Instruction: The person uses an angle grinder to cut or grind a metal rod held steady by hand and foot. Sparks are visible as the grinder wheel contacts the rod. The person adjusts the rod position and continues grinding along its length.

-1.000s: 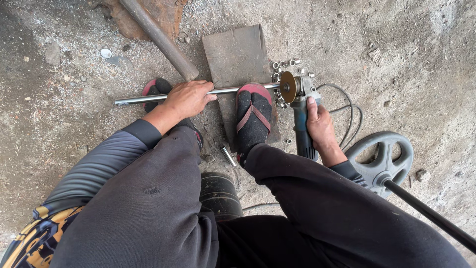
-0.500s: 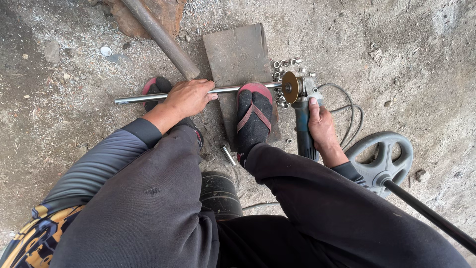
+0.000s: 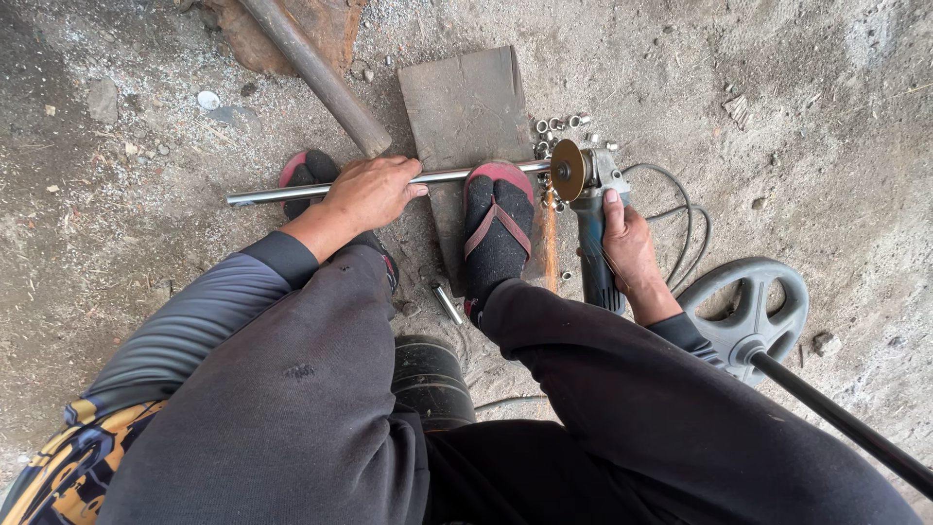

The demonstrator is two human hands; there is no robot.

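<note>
Left hand (image 3: 367, 192) closed over thin metal rod (image 3: 262, 195), pinning it across wooden board (image 3: 466, 102) on concrete floor (image 3: 826, 117). Right foot (image 3: 498, 228) also presses rod. Right hand (image 3: 630, 248) wrapped tight around angle grinder (image 3: 593, 224); its disc (image 3: 567, 169) meets rod end, sparks falling. Cut pieces (image 3: 559, 124) lie just beyond.

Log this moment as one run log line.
left hand: pressing metal rod | right hand: gripping angle grinder | disc: at rod end, sparks | foot: on rod
</note>
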